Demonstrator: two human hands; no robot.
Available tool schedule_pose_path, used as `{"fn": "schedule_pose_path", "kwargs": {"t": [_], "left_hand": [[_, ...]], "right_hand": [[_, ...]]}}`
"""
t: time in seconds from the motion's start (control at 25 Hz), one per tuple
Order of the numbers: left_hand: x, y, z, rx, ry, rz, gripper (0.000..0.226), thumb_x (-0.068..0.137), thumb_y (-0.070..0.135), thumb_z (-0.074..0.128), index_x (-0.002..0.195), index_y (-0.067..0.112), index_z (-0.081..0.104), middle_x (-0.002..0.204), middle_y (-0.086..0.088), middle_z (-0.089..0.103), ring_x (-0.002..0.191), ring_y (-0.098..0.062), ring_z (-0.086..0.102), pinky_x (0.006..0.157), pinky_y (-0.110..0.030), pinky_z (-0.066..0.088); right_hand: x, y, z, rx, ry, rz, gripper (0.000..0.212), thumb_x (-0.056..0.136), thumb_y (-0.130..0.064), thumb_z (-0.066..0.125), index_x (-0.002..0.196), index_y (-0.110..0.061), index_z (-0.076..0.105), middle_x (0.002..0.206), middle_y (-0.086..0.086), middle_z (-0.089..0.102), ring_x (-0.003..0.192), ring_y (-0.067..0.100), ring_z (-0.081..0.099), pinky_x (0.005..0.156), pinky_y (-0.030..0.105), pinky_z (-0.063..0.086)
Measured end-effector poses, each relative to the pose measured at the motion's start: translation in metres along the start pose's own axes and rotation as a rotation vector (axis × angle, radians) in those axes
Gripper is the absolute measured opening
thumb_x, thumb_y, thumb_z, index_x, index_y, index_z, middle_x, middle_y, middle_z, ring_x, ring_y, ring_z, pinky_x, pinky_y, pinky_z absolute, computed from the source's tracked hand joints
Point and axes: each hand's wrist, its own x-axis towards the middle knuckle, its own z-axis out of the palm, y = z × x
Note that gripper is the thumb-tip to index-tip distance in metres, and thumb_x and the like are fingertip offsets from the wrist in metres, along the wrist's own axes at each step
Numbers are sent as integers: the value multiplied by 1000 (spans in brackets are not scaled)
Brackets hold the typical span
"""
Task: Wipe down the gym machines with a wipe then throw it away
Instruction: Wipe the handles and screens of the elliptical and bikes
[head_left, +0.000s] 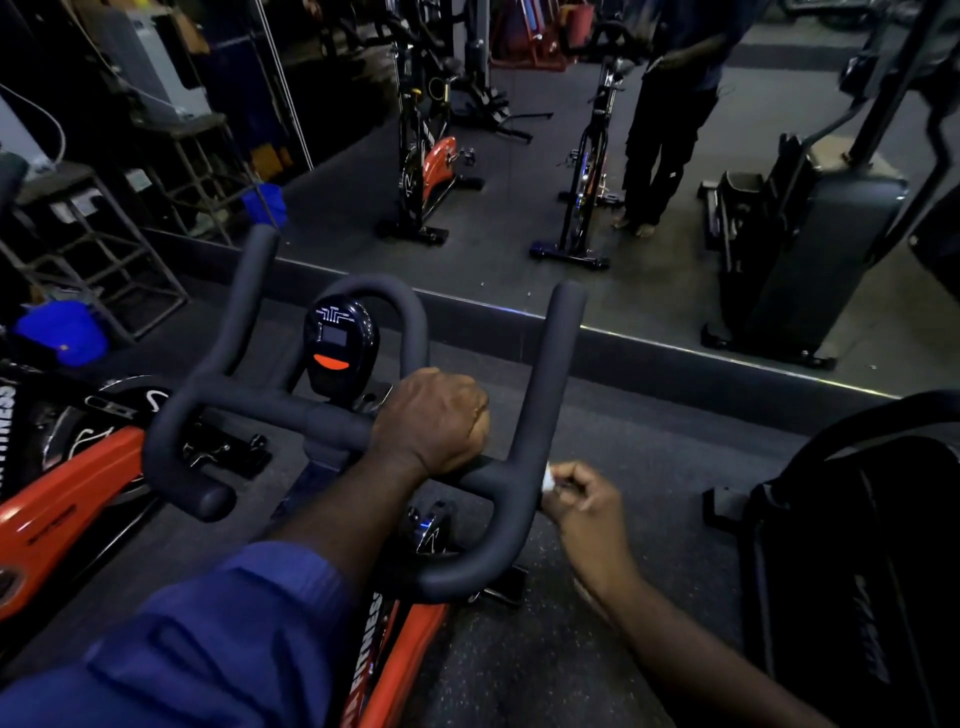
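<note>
A black handlebar of an orange spin bike fills the middle of the view, with a small console behind it. My left hand grips the crossbar just left of the right-hand horn. My right hand pinches a small white wipe against the outer side of that right horn. Most of the wipe is hidden in my fingers.
A wall mirror ahead reflects two bikes and a standing person. A second orange bike stands at the left, a black machine at the right. Blue buckets and metal stools sit at the far left.
</note>
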Motion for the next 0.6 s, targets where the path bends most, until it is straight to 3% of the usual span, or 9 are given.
{"fn": "schedule_pose_path", "kwargs": {"t": [0.08, 0.16, 0.24, 0.32, 0.36, 0.4, 0.52, 0.56, 0.6], "left_hand": [[1, -1, 3, -26, -2, -1, 34, 78, 31, 42, 57, 11, 61, 60, -8, 64, 50, -34, 59, 54, -34, 48], [-1, -1, 2, -28, 16, -7, 35, 78, 31, 42, 57, 11, 60, 60, -8, 64, 50, -34, 59, 54, -33, 48], [-2, -2, 0, -17, 44, 18, 35, 78, 31, 43, 55, 12, 60, 58, -6, 63, 48, -32, 59, 52, -31, 46], [-5, -3, 0, 1, 69, 40, 35, 78, 32, 44, 54, 12, 61, 57, -5, 62, 46, -30, 59, 50, -28, 45], [-5, -3, 1, 2, 65, 48, 36, 78, 32, 45, 54, 12, 62, 57, -5, 63, 46, -30, 59, 50, -28, 46], [-5, -3, 2, -4, 61, 55, 35, 78, 32, 46, 54, 12, 63, 58, -5, 63, 47, -30, 60, 52, -29, 47], [-6, -2, -2, -25, 58, 39, 37, 79, 32, 43, 56, 13, 65, 60, -4, 66, 51, -29, 63, 55, -29, 48], [-7, 0, -6, -11, 55, 36, 38, 82, 33, 43, 60, 13, 67, 64, -5, 69, 56, -30, 65, 57, -31, 48], [-7, 1, -11, 2, 16, 31, 39, 87, 32, 44, 69, 12, 71, 73, -6, 72, 65, -31, 68, 63, -33, 49]], "right_hand": [[29, -30, -3, 155, 225, -57, 15, 93, 6, 70, 95, -8, 70, 89, 7, 75, 82, 16, 66, 82, 39, 52], [44, -67, -6, -38, 279, -325, 14, 92, 0, 73, 98, -13, 72, 96, 2, 76, 88, 12, 70, 83, 32, 53], [33, -81, -3, -536, 115, -696, 16, 89, -4, 71, 99, -14, 77, 104, -3, 75, 99, 10, 69, 89, 24, 52], [10, -79, 6, -951, -270, -1000, 16, 87, -7, 65, 98, -10, 77, 104, 3, 69, 100, 18, 61, 89, 29, 50], [13, -83, 7, -1068, -415, -1053, 15, 87, -9, 63, 96, -9, 76, 101, 6, 67, 98, 22, 59, 86, 32, 49], [24, -93, 9, -1085, -436, -1059, 15, 88, -10, 61, 94, -9, 75, 99, 7, 66, 98, 24, 60, 87, 34, 50], [69, -131, 7, -1025, -90, -965, 16, 91, -5, 63, 97, -10, 77, 108, 7, 69, 108, 26, 65, 95, 41, 52], [72, -135, 5, -1056, -41, -968, 16, 89, -2, 64, 96, -10, 76, 109, 7, 68, 108, 27, 65, 95, 42, 52], [70, -132, 5, -1113, -117, -985, 17, 85, 0, 62, 93, -9, 75, 107, 7, 66, 105, 28, 64, 94, 40, 52]]}}
